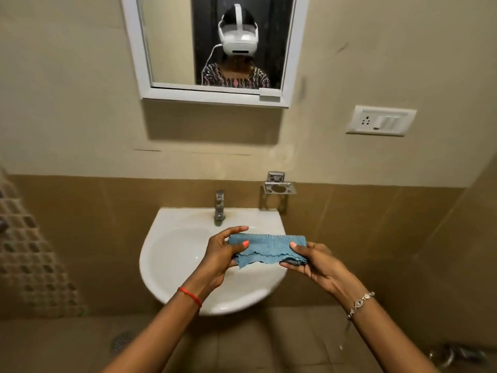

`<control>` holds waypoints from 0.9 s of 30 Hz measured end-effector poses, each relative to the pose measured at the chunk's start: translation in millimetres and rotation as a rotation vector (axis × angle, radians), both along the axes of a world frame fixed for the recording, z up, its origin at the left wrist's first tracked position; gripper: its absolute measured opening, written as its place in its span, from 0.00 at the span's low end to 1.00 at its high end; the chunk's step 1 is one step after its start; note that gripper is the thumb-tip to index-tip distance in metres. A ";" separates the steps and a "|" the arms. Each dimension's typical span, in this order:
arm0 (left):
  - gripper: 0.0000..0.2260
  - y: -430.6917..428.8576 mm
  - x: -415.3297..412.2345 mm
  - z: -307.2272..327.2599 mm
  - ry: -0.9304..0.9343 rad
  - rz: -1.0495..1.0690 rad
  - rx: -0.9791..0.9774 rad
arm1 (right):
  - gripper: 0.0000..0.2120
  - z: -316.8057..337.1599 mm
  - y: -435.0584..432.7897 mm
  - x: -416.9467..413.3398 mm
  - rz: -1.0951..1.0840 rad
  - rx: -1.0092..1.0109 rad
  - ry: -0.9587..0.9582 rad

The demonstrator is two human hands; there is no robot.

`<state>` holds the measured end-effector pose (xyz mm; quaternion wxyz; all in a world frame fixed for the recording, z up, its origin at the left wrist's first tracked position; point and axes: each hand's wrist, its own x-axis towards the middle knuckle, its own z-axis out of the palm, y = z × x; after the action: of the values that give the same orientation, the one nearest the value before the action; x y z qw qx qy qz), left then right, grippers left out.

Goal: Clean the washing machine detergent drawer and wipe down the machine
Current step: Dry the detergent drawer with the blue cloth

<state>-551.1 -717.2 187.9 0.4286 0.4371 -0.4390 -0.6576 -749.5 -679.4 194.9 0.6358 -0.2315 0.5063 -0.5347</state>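
Standing at the basin (pixel 172 267), the person stretches a folded blue cloth (pixel 266 247) between both hands, just below the tap (pixel 219 204). The left hand (pixel 220 254) pinches one end, the right hand (pixel 306 261) grips the other. It looks soft, light and limp, possibly damp, though I can't tell from here, so holding both ends suits wringing it. No washing machine shows.
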 end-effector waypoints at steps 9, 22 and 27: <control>0.16 -154.4 -74.1 -20.7 -0.128 -0.033 -0.053 | 0.17 -6.7 -132.0 -62.6 -0.186 -0.046 0.269; 0.23 -261.1 -124.2 -34.2 -0.313 0.026 -0.204 | 0.14 -35.4 -254.7 -111.2 -0.166 -0.176 0.672; 0.24 -285.6 -133.1 -38.7 -0.432 -0.010 -0.241 | 0.16 -44.9 -283.4 -118.7 -0.063 -0.264 1.000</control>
<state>-684.2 -1002.8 149.2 0.3703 0.5112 -0.5980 -0.4939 -868.2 -962.7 150.0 0.2649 -0.5216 0.6834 -0.4368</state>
